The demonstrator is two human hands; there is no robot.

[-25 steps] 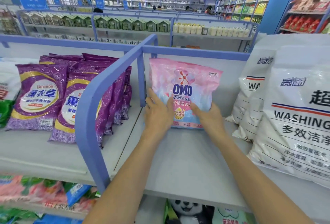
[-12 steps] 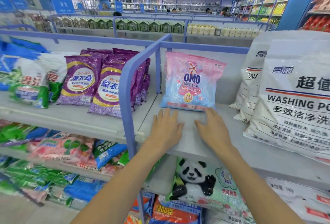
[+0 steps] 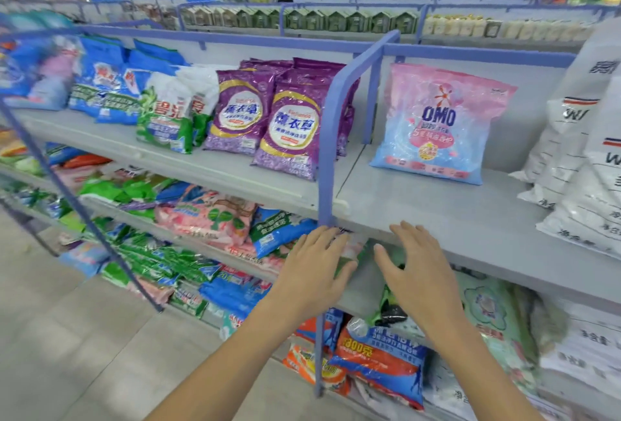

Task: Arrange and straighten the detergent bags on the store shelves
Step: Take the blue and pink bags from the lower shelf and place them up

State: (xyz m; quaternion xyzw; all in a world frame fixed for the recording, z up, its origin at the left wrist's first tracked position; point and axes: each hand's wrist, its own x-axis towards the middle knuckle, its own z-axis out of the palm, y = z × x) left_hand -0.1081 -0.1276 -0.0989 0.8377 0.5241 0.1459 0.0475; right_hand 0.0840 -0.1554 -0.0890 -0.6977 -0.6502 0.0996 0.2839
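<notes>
**In the detergent aisle**

A pink-and-blue plastic OMO detergent bag (image 3: 437, 125) stands upright, right of centre, on the grey metal shelf (image 3: 453, 215). Lower centre, at the shelf's front edge, left hand (image 3: 311, 272) and right hand (image 3: 420, 272) show a spread grip, holding nothing.

The top shelf (image 3: 437, 215) held one pink OMO bag (image 3: 443, 121), two purple bags (image 3: 292, 131) in front with more hidden behind, one green-and-white bag (image 3: 166, 118), at least three white sacks (image 3: 557, 145) and blue bags (image 3: 100, 84) too blurred to count, with two hands (image 3: 312, 272) below.
</notes>
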